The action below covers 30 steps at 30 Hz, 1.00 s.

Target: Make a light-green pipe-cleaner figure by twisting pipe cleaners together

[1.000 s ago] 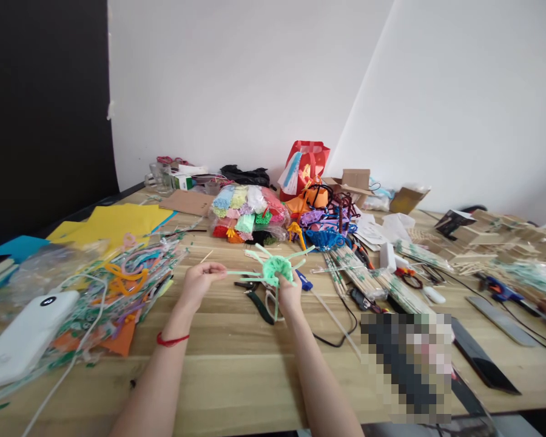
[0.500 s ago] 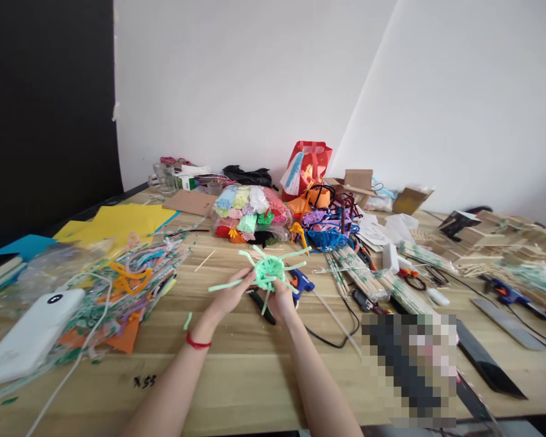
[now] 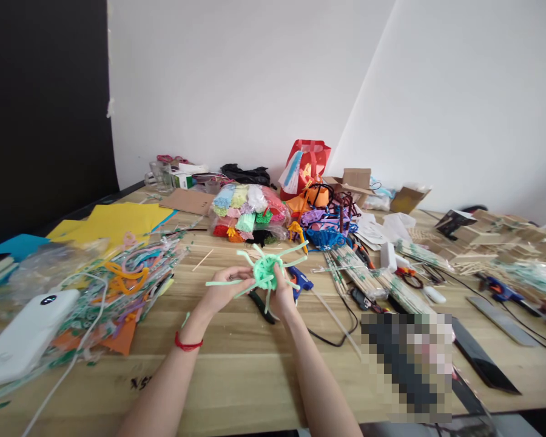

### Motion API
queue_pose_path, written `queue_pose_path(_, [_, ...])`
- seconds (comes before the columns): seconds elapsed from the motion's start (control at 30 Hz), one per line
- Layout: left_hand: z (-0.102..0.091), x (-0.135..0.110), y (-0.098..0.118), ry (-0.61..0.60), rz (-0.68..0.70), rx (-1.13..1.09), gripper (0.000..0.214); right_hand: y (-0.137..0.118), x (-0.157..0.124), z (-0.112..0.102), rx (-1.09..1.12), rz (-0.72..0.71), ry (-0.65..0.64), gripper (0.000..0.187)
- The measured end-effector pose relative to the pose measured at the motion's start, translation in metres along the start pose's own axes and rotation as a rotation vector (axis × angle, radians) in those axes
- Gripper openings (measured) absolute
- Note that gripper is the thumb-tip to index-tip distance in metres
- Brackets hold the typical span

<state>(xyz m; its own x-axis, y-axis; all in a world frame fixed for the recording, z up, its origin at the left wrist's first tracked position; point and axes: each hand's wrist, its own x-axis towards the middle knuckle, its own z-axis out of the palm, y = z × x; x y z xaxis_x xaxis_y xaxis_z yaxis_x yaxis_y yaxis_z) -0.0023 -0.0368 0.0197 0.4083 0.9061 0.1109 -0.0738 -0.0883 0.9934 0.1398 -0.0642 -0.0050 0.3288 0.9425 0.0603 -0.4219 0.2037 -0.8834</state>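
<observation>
A mint-green pipe-cleaner piece, a woven round centre with several loose strands sticking out, is held above the wooden table. My right hand grips its lower right side. My left hand pinches one long strand that sticks out to the left, close to the woven centre. A red cord is around my left wrist.
Black pliers and a blue glue gun lie just behind my hands. A white power bank and a heap of bagged pipe cleaners are at left. Bundles of wooden sticks, a colourful bag and a black phone lie at right.
My left hand, stretched out to the left along one green strand a second ago, has come in beside the woven centre. The strand now bends out to the left.
</observation>
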Motion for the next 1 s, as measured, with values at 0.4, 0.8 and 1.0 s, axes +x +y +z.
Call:
queue_pose_path(0.4, [0.02, 0.002, -0.012, 0.348, 0.099, 0.046, 0.025, 0.012, 0.002, -0.006, -0.303, -0.271, 0.026, 0.027])
queue_pose_path(0.8, [0.006, 0.007, -0.024, 0.096, 0.11, 0.262, 0.037, -0.002, -0.01, -0.004, -0.224, -0.145, -0.244, 0.054])
queue_pose_path(1.0, [-0.006, 0.007, -0.02, 0.317, 0.128, 0.494, 0.031, -0.016, -0.008, -0.007, 0.131, -0.017, -0.396, 0.047])
